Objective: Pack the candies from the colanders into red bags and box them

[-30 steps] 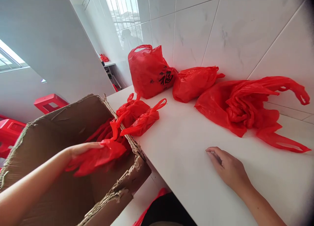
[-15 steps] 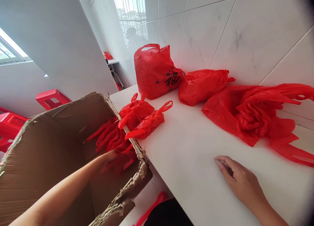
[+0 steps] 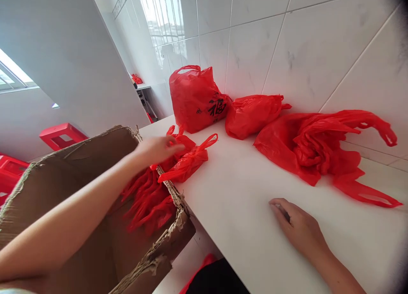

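While left hand (image 3: pixel 157 149) reaches knotted red bag (image 3: pixel 178 146), grip open, right hand (image 3: pixel 298 228) flat on counter (image 3: pixel 242 217)

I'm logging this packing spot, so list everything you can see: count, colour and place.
tied small bags: two, red, counter edge beside the box
printed bag: one, red, upright at the wall
stuffed bag: one, red, beside the printed bag
loose bags: a heap, red, counter right
bags in box: several, red
cardboard box: one, brown, torn rim
counter: one, white
stools: red, far left
left hand: reaching the tied small bags
right hand: resting on the counter
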`<state>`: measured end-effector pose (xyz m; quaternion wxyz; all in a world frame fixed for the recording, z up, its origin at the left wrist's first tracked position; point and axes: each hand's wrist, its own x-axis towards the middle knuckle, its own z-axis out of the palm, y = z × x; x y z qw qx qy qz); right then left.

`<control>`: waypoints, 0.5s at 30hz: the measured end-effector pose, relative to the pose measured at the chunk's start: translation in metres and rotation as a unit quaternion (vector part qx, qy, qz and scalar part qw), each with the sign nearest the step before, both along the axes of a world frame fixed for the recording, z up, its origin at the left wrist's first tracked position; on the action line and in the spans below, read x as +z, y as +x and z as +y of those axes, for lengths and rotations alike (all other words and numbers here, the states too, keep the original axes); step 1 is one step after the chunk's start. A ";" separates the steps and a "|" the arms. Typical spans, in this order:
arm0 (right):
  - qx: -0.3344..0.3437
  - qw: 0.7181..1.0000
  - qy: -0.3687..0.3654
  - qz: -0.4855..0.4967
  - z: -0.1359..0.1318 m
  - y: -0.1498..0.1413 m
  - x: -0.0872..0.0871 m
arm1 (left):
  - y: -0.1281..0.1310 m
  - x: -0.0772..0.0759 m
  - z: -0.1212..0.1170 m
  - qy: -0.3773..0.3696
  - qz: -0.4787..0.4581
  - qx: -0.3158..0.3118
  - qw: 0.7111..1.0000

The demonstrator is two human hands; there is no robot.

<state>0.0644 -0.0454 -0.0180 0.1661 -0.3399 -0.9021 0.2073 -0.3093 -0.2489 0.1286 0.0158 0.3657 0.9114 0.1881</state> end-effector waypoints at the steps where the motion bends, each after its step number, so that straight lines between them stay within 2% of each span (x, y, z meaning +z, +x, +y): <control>1: 0.002 1.000 0.004 0.004 0.000 0.000 0.000 | 0.014 -0.013 0.014 -0.037 -0.001 -0.025 0.999; 2: 0.005 1.000 0.010 0.007 0.000 0.000 0.000 | 0.026 -0.026 0.026 -0.102 0.016 -0.061 0.993; 4: 0.012 1.000 0.016 0.010 0.000 0.000 -0.001 | 0.037 -0.045 0.040 -0.123 0.007 -0.077 0.989; 6: 0.014 1.000 0.015 0.012 0.000 0.001 -0.002 | 0.034 -0.047 0.041 -0.106 -0.024 -0.086 0.990; 7: 0.012 1.000 0.012 0.013 -0.001 0.001 -0.002 | 0.028 -0.041 0.035 -0.092 -0.050 -0.095 0.990; 9: 0.007 1.000 0.003 0.012 -0.001 0.002 0.000 | 0.017 -0.019 0.015 -0.057 -0.120 -0.109 0.985; 12: -0.001 1.000 -0.027 -0.008 -0.002 0.002 0.002 | 0.013 0.016 -0.028 0.006 -0.219 -0.096 0.971; 13: -0.003 0.999 -0.033 -0.014 -0.002 0.002 0.002 | 0.015 0.024 -0.043 0.045 -0.247 -0.067 0.966; 15: -0.005 0.999 -0.027 -0.020 -0.001 0.002 0.002 | 0.021 0.028 -0.071 0.155 -0.298 0.039 0.941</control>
